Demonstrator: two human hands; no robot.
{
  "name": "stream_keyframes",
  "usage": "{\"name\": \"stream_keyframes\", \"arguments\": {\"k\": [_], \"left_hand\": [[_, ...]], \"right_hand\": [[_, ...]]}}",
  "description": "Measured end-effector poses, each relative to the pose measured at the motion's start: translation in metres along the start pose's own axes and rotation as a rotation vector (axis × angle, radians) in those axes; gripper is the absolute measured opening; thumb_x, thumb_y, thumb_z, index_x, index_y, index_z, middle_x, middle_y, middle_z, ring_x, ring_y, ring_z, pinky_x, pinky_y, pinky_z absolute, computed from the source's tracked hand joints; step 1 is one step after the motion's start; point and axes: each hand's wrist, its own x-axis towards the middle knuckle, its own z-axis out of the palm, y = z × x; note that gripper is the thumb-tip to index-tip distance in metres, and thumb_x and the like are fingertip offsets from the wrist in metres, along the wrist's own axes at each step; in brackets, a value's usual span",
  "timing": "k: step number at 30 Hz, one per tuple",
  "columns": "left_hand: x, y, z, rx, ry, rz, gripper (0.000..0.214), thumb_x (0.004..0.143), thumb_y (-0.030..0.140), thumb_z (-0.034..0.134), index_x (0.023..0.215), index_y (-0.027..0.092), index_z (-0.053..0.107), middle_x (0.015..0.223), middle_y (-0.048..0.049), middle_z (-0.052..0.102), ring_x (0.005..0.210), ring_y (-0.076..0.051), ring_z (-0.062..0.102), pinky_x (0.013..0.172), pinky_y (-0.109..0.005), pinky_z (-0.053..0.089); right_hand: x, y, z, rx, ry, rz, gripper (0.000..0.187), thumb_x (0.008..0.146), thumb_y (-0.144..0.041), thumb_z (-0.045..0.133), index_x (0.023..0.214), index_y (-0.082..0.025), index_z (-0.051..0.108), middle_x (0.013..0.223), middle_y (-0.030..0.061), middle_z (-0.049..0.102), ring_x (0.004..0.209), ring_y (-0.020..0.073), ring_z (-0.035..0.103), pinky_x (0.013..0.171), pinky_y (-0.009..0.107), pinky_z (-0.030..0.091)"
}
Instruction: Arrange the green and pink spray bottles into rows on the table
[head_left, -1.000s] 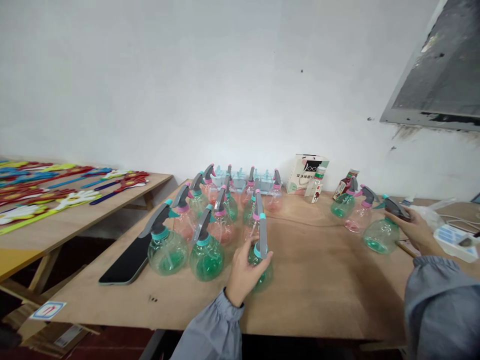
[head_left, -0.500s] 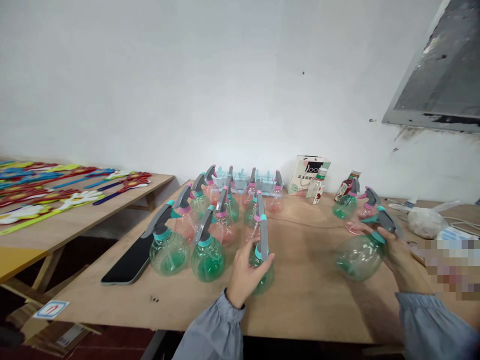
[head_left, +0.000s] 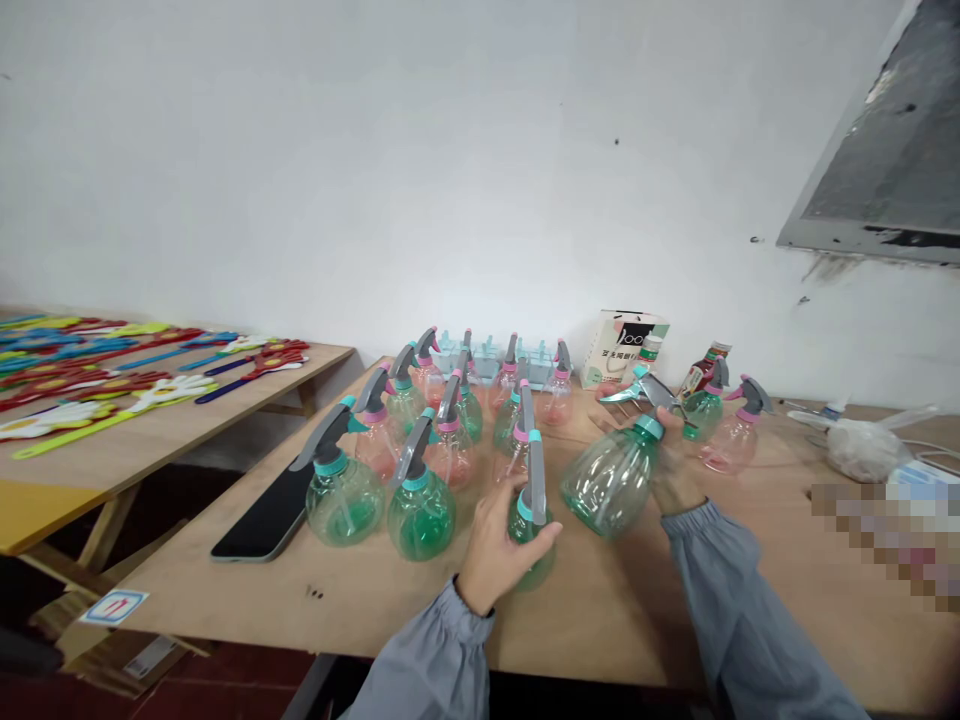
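The near bottle (head_left: 535,487), clear green with a teal collar and grey trigger, stands upright at the cluster's near right. The tilted bottle (head_left: 609,480), in the same colours, leans just right of it with its neck pointing far-right.

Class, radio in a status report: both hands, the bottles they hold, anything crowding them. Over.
Left hand shut on front green bottle, upright on table. Right hand shut on tilted bottle, gripped at neck. Bottle cluster close beside left hand.

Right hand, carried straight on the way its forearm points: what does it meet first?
Most likely the white carton at the back. The right hand, gripping a tilted green spray bottle, points that way, though depth is unclear.
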Motion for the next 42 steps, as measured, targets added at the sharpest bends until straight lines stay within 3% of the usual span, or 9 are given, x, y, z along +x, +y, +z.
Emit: {"name": "stream_keyframes", "arguments": {"k": [6,10,15,20,24,29,33,37,42], "left_hand": [[0.001,0.005,-0.002,0.011,-0.018,0.000,0.042,0.079,0.039,0.081,0.117,0.024,0.070,0.111,-0.0067,0.081,0.105,-0.029,0.077,0.096,-0.045,0.060],[-0.001,0.002,-0.001,0.019,-0.007,-0.013,0.044,0.079,0.041,0.082,0.118,0.024,0.071,0.111,-0.0076,0.082,0.105,-0.029,0.077,0.099,-0.046,0.059],[0.000,0.004,-0.002,0.018,-0.023,-0.020,0.042,0.080,0.041,0.081,0.117,0.024,0.071,0.109,-0.0072,0.082,0.103,-0.029,0.077,0.098,-0.045,0.059],[0.000,0.005,-0.003,0.012,-0.033,-0.020,0.041,0.080,0.040,0.080,0.117,0.024,0.071,0.109,-0.0068,0.082,0.103,-0.029,0.077,0.097,-0.044,0.059],[0.001,0.007,-0.005,0.018,-0.034,-0.011,0.040,0.080,0.041,0.080,0.116,0.025,0.072,0.109,-0.0064,0.082,0.103,-0.029,0.077,0.096,-0.044,0.060],[0.002,0.011,-0.007,0.016,-0.044,-0.001,0.038,0.081,0.040,0.080,0.115,0.024,0.072,0.107,-0.0063,0.083,0.100,-0.028,0.078,0.093,-0.043,0.060],[0.001,0.010,-0.006,0.029,-0.037,-0.009,0.036,0.081,0.039,0.080,0.113,0.024,0.072,0.107,-0.0062,0.083,0.100,-0.028,0.078,0.093,-0.043,0.060],[0.000,0.008,-0.005,0.036,-0.031,-0.013,0.041,0.079,0.040,0.082,0.116,0.025,0.072,0.110,-0.0066,0.083,0.103,-0.029,0.078,0.096,-0.044,0.060],[0.000,0.007,-0.004,0.032,-0.014,-0.010,0.041,0.079,0.041,0.081,0.116,0.025,0.072,0.105,-0.0058,0.082,0.100,-0.029,0.078,0.095,-0.045,0.061]], "right_hand": [[-0.008,0.005,0.001,0.059,0.096,-0.016,0.028,0.086,-0.056,0.071,0.096,-0.030,0.072,0.091,0.0016,0.077,0.085,0.0225,0.076,0.095,0.042,0.066],[-0.008,0.006,0.001,0.076,0.032,0.003,0.038,0.084,-0.063,0.067,0.103,-0.030,0.073,0.091,0.0039,0.078,0.094,0.0292,0.077,0.097,0.055,0.065],[-0.005,0.009,0.000,0.039,0.075,-0.036,0.031,0.083,-0.059,0.069,0.098,-0.032,0.072,0.083,0.0002,0.073,0.081,0.0250,0.074,0.097,0.051,0.065],[-0.006,0.007,-0.005,0.050,0.041,-0.016,0.034,0.076,-0.058,0.072,0.097,-0.032,0.073,0.085,0.0032,0.074,0.094,0.0312,0.075,0.100,0.057,0.062],[-0.008,0.008,-0.010,-0.043,0.041,-0.056,0.024,0.076,-0.055,0.073,0.082,-0.032,0.070,0.073,0.0016,0.070,0.084,0.0293,0.073,0.102,0.054,0.060],[-0.001,0.004,-0.013,-0.084,-0.031,-0.015,0.041,0.067,-0.062,0.081,0.094,-0.033,0.070,0.089,0.0031,0.077,0.098,0.0344,0.075,0.097,0.060,0.062],[0.005,0.005,-0.019,-0.148,0.025,-0.102,0.045,0.064,-0.063,0.087,0.089,-0.030,0.070,0.084,0.0042,0.076,0.098,0.0350,0.077,0.094,0.055,0.064],[0.011,0.017,-0.030,-0.263,0.039,-0.168,0.042,0.069,-0.064,0.087,0.090,-0.030,0.075,0.087,0.0043,0.078,0.099,0.0320,0.078,0.095,0.051,0.065],[0.027,0.038,-0.041,-0.422,0.069,-0.190,0.034,0.067,-0.048,0.093,0.092,-0.031,0.078,0.097,0.0042,0.081,0.098,0.0289,0.077,0.100,0.050,0.063]]}}
